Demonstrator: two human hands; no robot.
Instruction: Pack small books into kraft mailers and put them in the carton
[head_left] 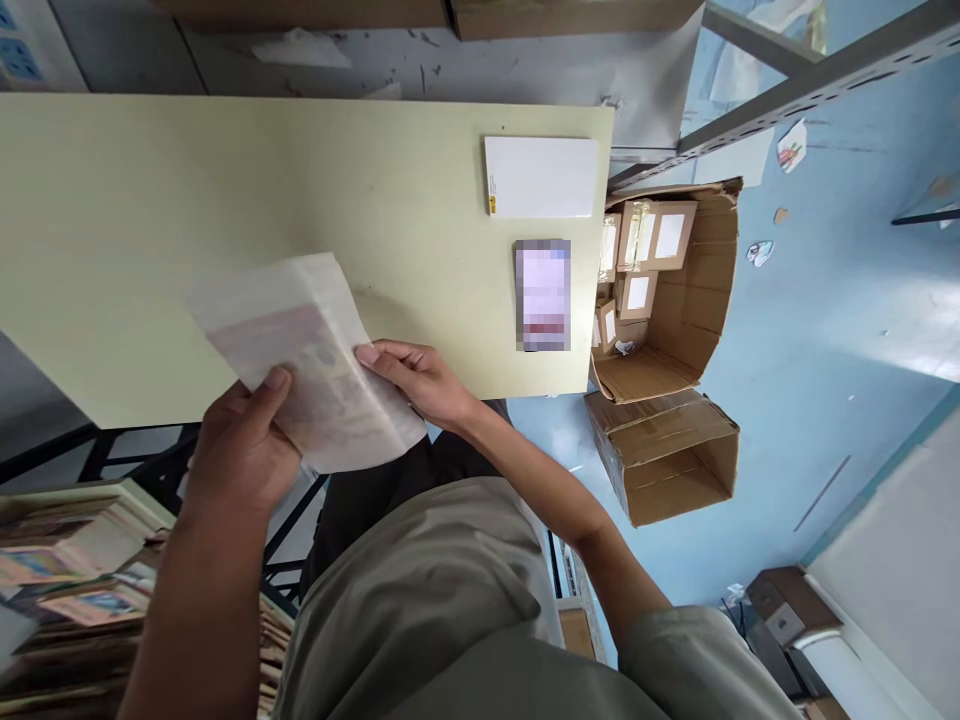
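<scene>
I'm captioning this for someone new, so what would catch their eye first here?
Probably the cloudy translucent bag first, held by the left hand and right hand over the near edge of the table. Then the open carton holding smaller boxes past its right end.

A pale yellow table stands over a blue floor (light glares off it), beside a metal rack.
</scene>
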